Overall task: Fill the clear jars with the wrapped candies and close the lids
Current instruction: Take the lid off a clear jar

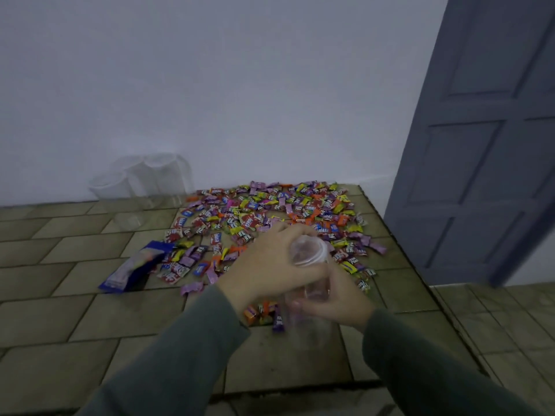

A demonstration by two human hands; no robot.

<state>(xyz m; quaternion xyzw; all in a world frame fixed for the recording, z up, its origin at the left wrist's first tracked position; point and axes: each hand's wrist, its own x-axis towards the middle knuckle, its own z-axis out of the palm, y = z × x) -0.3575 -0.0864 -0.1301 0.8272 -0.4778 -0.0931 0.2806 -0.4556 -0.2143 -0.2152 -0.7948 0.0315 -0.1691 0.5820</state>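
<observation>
A wide heap of wrapped candies (pixel 270 211) in many colours covers the tiled surface by the wall. In front of it I hold a clear jar (pixel 312 292). My right hand (pixel 339 298) grips its body from the right. My left hand (pixel 270 265) is curled round its clear lid (pixel 309 250) at the top. The view is blurred, so the jar's contents cannot be made out. A few loose candies (pixel 264 315) lie under my hands. Several other clear jars (pixel 141 181) stand at the back left against the wall.
A blue and purple candy bag (pixel 135 265) lies to the left of the heap. The tiled table (pixel 75 310) ends at an edge on the right. A grey door (pixel 480 130) stands open past it, over a tiled floor (pixel 495 319).
</observation>
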